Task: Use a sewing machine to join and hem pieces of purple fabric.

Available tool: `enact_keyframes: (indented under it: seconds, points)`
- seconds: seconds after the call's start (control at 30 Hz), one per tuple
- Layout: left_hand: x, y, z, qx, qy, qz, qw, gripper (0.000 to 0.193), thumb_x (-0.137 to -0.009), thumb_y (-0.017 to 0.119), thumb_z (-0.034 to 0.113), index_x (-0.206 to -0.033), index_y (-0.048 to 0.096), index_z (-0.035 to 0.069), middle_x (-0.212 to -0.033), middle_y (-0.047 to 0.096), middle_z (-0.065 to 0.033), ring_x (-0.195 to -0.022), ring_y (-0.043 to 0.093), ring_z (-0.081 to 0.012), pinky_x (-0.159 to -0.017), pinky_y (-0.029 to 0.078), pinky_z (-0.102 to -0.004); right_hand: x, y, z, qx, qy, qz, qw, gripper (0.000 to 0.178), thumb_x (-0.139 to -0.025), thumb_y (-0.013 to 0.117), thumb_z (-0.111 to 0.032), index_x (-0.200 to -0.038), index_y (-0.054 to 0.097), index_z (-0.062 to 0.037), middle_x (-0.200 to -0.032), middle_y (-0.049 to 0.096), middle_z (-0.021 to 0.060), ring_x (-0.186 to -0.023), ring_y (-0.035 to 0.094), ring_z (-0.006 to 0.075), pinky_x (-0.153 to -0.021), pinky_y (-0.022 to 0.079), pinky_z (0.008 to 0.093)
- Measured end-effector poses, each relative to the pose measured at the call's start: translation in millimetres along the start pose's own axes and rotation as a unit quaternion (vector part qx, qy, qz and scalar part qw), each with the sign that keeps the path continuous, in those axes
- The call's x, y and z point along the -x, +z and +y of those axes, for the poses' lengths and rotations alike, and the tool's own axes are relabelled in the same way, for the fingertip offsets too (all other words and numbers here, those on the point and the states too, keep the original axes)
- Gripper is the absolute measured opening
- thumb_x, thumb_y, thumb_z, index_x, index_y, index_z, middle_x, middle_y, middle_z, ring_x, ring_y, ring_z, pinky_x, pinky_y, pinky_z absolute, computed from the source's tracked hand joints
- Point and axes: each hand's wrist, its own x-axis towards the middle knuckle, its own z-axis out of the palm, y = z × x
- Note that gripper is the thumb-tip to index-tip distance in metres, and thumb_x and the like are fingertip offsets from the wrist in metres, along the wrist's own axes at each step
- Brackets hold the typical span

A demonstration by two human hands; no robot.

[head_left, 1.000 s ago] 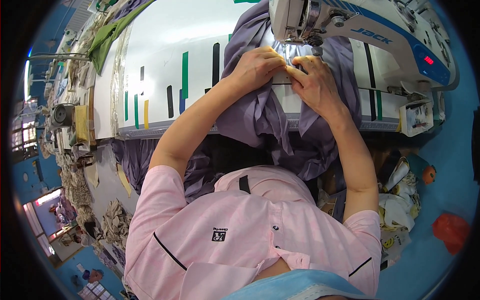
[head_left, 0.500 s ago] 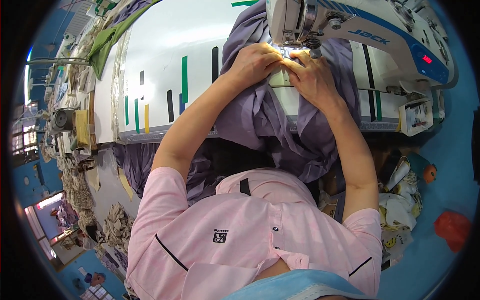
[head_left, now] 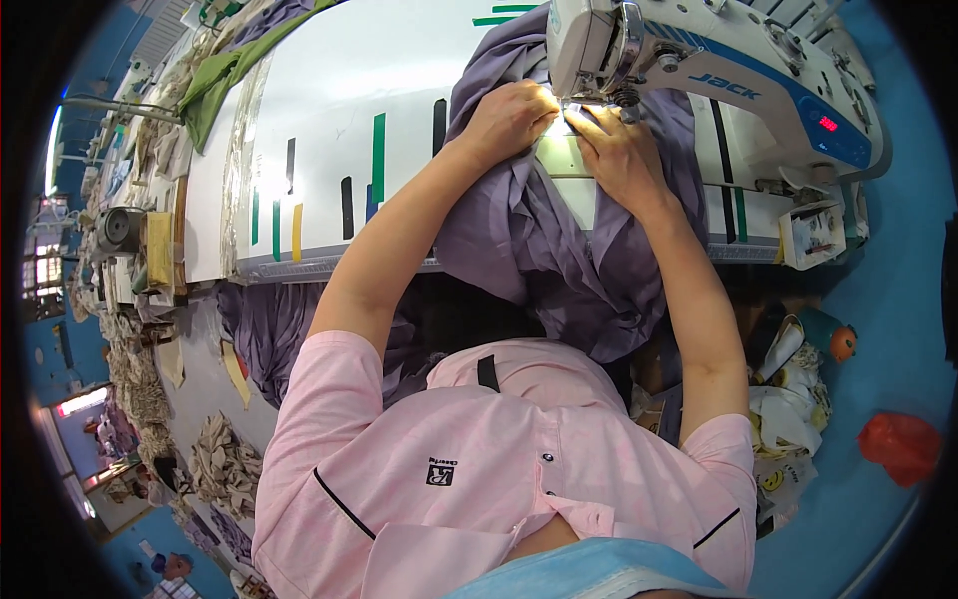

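Purple cloth (head_left: 504, 220) lies bunched under the head of a white and blue sewing machine (head_left: 733, 85) and hangs in folds over the table's front edge. My left hand (head_left: 511, 122) is closed on the cloth just left of the lit needle area, fingertips bent down. On the other side, my right hand (head_left: 619, 150) has its fingers curled onto the cloth close to the needle, wearing a ring-like band. Below the needle, between my hands, a pale needle plate (head_left: 567, 160) shows. The fingertips and seam are partly lost in glare.
Coloured tape strips mark the white sewing table (head_left: 319, 110). A small open box (head_left: 813, 235) sits at its front right. Green cloth (head_left: 225, 85) lies at the far left. More purple cloth (head_left: 264, 334) hangs at left, and a red bag (head_left: 900, 447) is on the blue floor.
My fingertips have drawn slightly apart at the needle, and more of the plate shows between my hands. The whole view has shifted and turned a little.
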Motion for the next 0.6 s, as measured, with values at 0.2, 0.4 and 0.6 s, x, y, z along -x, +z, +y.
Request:
enact_keyframes:
  seconds: [0.2,0.4,0.6]
  points:
    - [-8.0,8.1,-3.0,0.037,-0.008,0.023,0.999,0.011,-0.081,0.07,0.008,-0.09,0.065,0.004,-0.09,0.065,-0.0109,-0.088,0.064,-0.0278,-0.077,0.052,-0.0377,6.5,-8.1,3.8,-0.037,-0.002,0.023,0.999,0.02,-0.086,0.064,-0.006,-0.106,0.068,-0.0057,-0.098,0.069,0.0104,-0.08,0.067,0.0298,-0.069,0.055,0.0375]
    - [4.5,-3.0,-2.4,0.013,-0.051,0.114,0.992,0.005,-0.08,0.065,0.007,-0.084,0.063,0.005,-0.084,0.064,-0.0092,-0.076,0.063,-0.0285,-0.066,0.052,-0.0376,114.9,-148.4,-147.4,-0.274,-0.074,0.083,0.955,0.024,-0.086,0.068,-0.018,-0.072,0.056,-0.0038,-0.07,0.061,0.0081,-0.056,0.058,0.0217,-0.058,0.051,0.0322]
    - [5.7,-2.7,2.0,0.001,-0.054,0.098,0.994,0.005,-0.079,0.065,0.007,-0.084,0.062,0.005,-0.083,0.063,-0.0092,-0.075,0.063,-0.029,-0.065,0.052,-0.0377,145.0,-127.3,-132.1,-0.194,0.079,0.136,0.968,0.029,-0.079,0.073,-0.003,-0.071,0.045,-0.0077,-0.062,0.051,0.0035,-0.046,0.047,0.0158,-0.044,0.038,0.0288]
